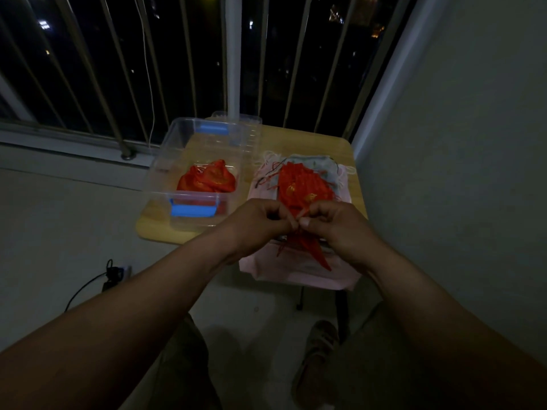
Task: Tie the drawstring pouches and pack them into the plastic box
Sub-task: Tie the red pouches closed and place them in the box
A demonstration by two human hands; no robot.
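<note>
Head view.
- Small light wooden table [310, 140]: stands against a barred window, dark outside.
- Clear rectangular plastic box [158, 179] with blue clip handles [194, 210]: on the table's left half, open. A heap of shiny red satin pouches [208, 177] lies inside it.
- Stack of flat red drawstring pouches [305, 182]: on the table's right half, atop pale pink fabric pouches [296, 272] that overhang the near edge; a pale patterned pouch [313, 164] lies behind them.
- Single red drawstring pouch [312, 248]: held above the near table edge, hanging down below both hands.
- Left hand [260, 221]: fingers curled, thumb and fingertips pinching the pouch's neck cord.
- Right hand [334, 223]: fingers curled, pinching the same cord, thumb tip touching the left hand's.
- Floor: black power strip [115, 273] with cable at left; a brown shoe [319, 350] below the table.
</note>
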